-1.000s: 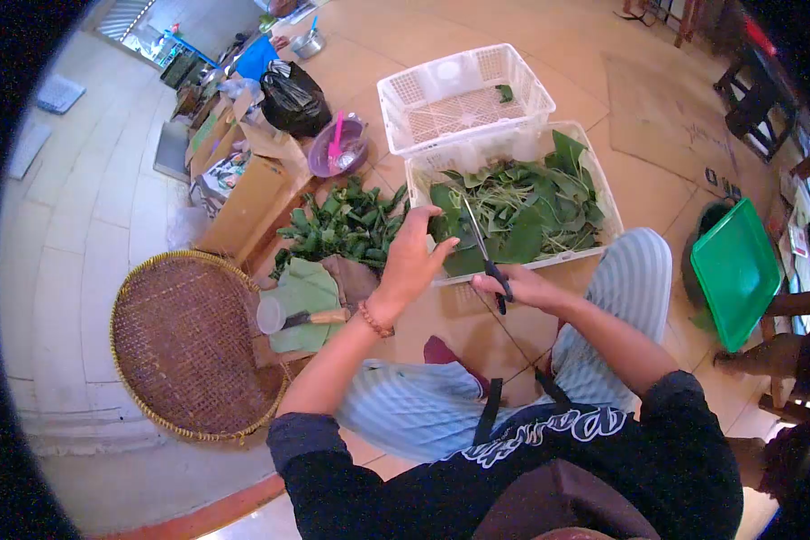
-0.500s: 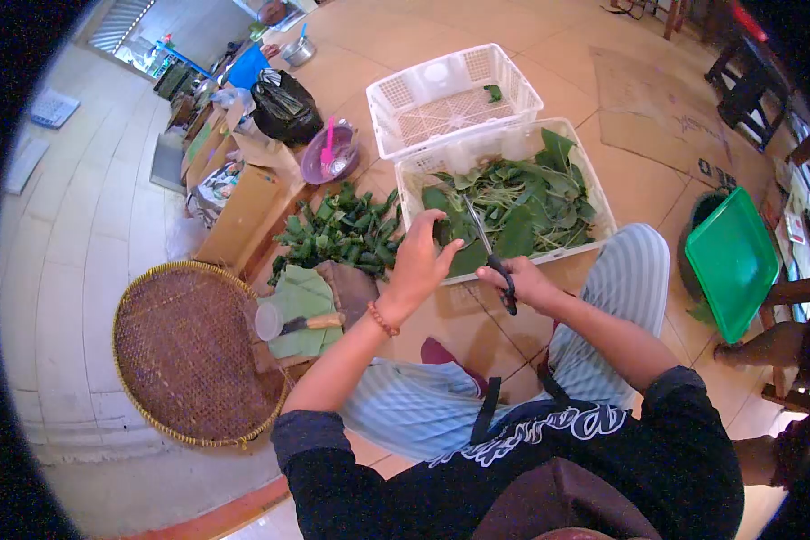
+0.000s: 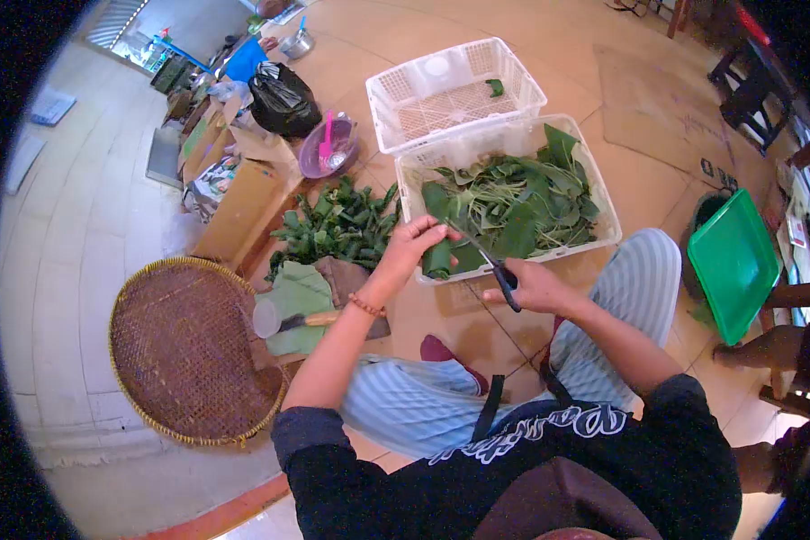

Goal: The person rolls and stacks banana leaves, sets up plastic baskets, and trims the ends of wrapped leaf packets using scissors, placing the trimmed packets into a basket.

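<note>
Just over the near-left corner of the white plastic crate, my left hand is closed on a rolled green leaf. My right hand grips scissors by their black handles. Their blades point up and left toward the leaf; whether they touch it I cannot tell. Loose green leaves with long stems fill much of this crate. Behind it, a second white crate holds one small green roll. A pile of green leaf rolls lies left of my left hand.
Flat leaves lie at the left, with a wooden-handled knife and a clear cup on them. A round woven tray, a purple bowl, a black bag and a green tray surround me.
My left hand has moved down and slightly left, its fingers closing in, and the rolled leaf shows more clearly below them. The scissors have shifted slightly right and down with my right hand.
</note>
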The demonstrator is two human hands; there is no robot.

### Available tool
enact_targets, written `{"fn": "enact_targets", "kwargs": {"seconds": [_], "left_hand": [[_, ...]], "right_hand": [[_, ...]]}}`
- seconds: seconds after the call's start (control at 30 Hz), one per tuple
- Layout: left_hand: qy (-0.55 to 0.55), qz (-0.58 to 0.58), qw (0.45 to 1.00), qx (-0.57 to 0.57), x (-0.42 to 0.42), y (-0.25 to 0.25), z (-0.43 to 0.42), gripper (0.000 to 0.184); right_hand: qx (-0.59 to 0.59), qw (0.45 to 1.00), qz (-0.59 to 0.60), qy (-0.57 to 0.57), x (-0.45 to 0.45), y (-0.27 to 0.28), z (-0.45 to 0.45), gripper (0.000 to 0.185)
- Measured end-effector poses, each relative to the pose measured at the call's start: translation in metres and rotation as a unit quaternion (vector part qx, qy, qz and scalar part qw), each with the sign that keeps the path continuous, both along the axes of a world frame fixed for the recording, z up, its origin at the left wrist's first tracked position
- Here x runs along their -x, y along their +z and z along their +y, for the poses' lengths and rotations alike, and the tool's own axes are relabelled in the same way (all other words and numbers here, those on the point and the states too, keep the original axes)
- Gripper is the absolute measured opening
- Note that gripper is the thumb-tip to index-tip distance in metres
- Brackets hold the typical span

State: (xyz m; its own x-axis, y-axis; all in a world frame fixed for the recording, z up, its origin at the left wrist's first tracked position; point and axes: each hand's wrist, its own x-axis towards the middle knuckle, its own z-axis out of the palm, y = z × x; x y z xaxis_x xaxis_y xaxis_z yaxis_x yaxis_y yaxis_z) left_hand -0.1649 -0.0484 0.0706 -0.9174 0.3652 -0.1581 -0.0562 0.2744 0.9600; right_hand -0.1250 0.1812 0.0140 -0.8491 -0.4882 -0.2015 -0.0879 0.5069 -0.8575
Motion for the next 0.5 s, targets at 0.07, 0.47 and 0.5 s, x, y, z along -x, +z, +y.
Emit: {"fn": "enact_targets", "kwargs": {"seconds": [0.07, 0.47, 0.5], "left_hand": [[0.001, -0.111, 0.994, -0.017, 0.0, -0.001, 0.004, 0.018], [-0.048, -0.154, 0.986, 0.048, 0.003, 0.002, 0.021, 0.02], [-0.044, -0.173, 0.983, 0.045, 0.004, 0.001, 0.021, 0.02]], "right_hand": [[-0.004, 1.0, 0.0, 0.029, 0.0, 0.002, 0.0, 0.057], [-0.04, 0.999, 0.023, -0.017, -0.005, 0.002, 0.008, 0.051], [-0.027, 0.998, 0.04, -0.028, -0.006, -0.003, 0.009, 0.051]]}}
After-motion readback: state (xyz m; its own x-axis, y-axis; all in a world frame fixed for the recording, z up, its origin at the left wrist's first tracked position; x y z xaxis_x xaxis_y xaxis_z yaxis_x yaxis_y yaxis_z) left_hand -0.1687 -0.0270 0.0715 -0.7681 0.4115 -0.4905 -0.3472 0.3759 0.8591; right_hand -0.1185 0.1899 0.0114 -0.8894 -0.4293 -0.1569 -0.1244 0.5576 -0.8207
